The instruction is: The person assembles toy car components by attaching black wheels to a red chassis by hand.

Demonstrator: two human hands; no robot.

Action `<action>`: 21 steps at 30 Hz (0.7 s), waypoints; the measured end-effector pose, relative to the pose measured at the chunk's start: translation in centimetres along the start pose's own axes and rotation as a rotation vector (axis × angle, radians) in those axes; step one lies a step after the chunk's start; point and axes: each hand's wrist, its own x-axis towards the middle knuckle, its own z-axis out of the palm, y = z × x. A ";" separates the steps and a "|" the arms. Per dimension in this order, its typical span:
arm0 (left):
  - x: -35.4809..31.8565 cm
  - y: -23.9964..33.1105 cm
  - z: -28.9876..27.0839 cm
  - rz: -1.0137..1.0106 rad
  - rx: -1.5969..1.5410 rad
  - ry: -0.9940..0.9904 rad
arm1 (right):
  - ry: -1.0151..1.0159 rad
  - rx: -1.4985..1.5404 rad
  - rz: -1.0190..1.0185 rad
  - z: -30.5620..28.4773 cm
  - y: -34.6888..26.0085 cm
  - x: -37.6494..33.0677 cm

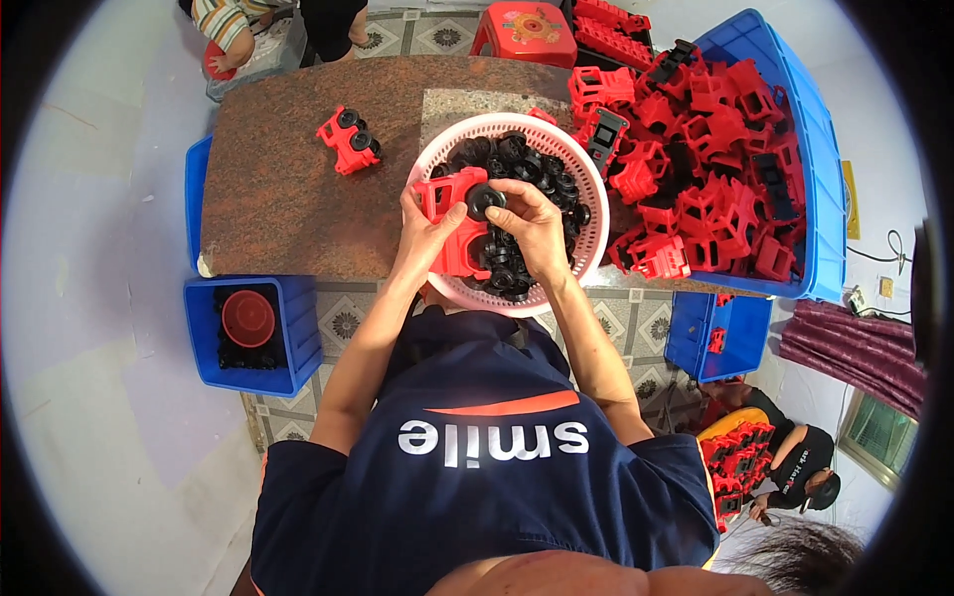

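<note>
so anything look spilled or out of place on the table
Red plastic frames overflow the tilted blue plastic crate onto the brown stone tabletop; one wheeled red frame lies alone, left of the pink basket.

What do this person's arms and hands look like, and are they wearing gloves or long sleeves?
No gloves and no long sleeves. The left hand and right hand are both bare, and so are the forearms up past the elbows. No watch, ring or wristband shows. The person wears a dark navy short-sleeved shirt with a thin orange stripe and white lettering across it; its sleeves end at the upper arms.
</note>
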 end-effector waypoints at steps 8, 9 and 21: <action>-0.3 -0.3 -0.5 0.072 -0.106 -0.141 | 0.048 -0.183 -0.041 -1.4 2.4 0.5; -0.5 -0.1 -0.3 0.065 -0.104 -0.144 | 0.054 -0.182 -0.036 -1.6 2.1 0.5; -3.8 0.2 0.1 -0.190 -0.126 -0.127 | -0.157 0.044 0.404 -1.5 1.0 -0.9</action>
